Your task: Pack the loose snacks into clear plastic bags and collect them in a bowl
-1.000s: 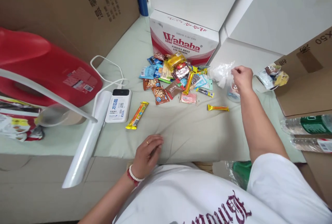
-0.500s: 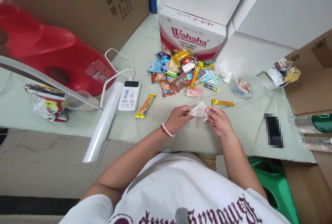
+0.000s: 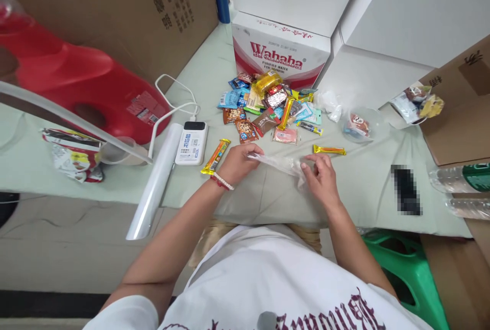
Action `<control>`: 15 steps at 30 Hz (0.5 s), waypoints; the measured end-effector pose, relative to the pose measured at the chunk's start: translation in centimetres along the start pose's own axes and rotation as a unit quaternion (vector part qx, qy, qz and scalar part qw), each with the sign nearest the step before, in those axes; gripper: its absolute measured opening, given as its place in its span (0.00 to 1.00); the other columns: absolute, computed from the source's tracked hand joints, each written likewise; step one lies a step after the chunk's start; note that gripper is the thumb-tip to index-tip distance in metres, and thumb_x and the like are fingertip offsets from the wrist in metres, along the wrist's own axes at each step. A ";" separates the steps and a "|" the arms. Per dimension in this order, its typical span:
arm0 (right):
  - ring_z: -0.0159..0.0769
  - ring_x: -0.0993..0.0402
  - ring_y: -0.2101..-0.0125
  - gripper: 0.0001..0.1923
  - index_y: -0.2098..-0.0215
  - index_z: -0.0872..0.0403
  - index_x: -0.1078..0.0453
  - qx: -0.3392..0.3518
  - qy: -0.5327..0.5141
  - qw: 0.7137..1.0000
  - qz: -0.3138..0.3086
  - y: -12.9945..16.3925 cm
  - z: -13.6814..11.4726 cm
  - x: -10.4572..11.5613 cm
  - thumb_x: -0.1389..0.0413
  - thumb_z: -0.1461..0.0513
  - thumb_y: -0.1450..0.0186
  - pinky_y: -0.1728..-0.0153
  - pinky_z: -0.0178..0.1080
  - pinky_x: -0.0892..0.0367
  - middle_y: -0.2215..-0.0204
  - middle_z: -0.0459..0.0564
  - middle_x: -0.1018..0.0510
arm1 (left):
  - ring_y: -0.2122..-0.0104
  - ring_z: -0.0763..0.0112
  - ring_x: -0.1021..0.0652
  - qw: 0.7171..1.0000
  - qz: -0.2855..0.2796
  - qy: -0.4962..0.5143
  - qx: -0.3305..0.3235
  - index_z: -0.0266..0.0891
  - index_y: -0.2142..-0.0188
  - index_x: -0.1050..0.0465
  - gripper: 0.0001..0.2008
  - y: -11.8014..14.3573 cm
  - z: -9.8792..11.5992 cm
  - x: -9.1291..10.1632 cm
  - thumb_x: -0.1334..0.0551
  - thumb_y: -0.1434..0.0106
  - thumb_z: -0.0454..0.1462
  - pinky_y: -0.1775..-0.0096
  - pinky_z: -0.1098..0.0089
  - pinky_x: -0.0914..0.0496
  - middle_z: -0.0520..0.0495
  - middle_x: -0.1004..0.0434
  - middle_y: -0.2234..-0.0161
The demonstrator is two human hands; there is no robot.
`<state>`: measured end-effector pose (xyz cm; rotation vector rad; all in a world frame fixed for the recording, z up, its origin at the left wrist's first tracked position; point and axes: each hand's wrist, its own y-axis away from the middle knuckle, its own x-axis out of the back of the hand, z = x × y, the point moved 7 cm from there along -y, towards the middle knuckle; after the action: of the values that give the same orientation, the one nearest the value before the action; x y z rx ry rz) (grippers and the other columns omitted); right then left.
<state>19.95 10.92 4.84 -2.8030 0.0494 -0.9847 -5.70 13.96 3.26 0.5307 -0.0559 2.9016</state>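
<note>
A crumpled clear plastic bag (image 3: 281, 163) stretches sideways between my hands, just above the table's front. My left hand (image 3: 240, 162), with a red and white bracelet at its wrist, pinches the bag's left end. At the other end my right hand (image 3: 320, 174) has thumb and fingers apart beside the bag; whether they touch it is hard to make out. A yellow-wrapped snack bar (image 3: 216, 156) lies just left of my left hand. Another yellow snack bar (image 3: 329, 150) lies beyond my right hand. Behind the bag is a heap of wrapped snacks (image 3: 268, 103).
Left are a power bank (image 3: 190, 144) with a white cable, a clear plastic roll (image 3: 155, 192) and a red jug (image 3: 88, 80). A Wahaba-style white carton (image 3: 281, 49) stands behind the snacks. Right are a clear tub (image 3: 365, 125), a blurred-out dark object (image 3: 406, 189) and bottles (image 3: 455, 179).
My left hand has moved left, pulling the bag out longer. My right hand's fingers have spread from their pinch on the bag.
</note>
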 end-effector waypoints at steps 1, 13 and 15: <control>0.46 0.27 0.56 0.21 0.51 0.49 0.23 0.052 0.011 0.998 -0.016 -0.2 -1.3 -0.2 0.40 0.46 0.34 0.54 0.46 0.32 0.51 0.57 0.24 | 0.72 0.70 0.25 1.000 -0.027 0.016 0.006 0.38 0.69 0.21 0.09 0.0 0.0 -0.5 0.39 0.49 0.31 0.68 0.72 0.34 0.52 0.23 0.74; 0.32 0.40 0.77 0.23 0.70 0.51 0.25 -0.162 -0.255 0.945 -0.125 -0.4 0.0 -6.4 0.39 0.41 0.37 0.75 0.35 0.44 0.79 0.43 0.31 | 0.78 0.74 0.29 0.974 0.106 0.175 0.098 0.39 0.70 0.29 0.16 1.7 -1.8 -1.5 0.35 0.38 0.49 0.71 0.72 0.34 0.54 0.29 0.78; 0.34 0.37 0.74 0.23 0.68 0.52 0.24 -0.139 -0.252 0.948 -0.138 0.1 -0.6 -6.8 0.40 0.41 0.36 0.71 0.35 0.40 0.76 0.44 0.27 | 0.74 0.73 0.27 0.973 0.067 0.202 0.086 0.39 0.68 0.26 0.17 1.8 -1.3 -3.9 0.34 0.39 0.51 0.68 0.71 0.32 0.52 0.25 0.75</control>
<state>14.30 11.35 1.11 -3.2990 -0.2977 -0.2847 -2.92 11.62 0.67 -0.0529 0.2267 3.1019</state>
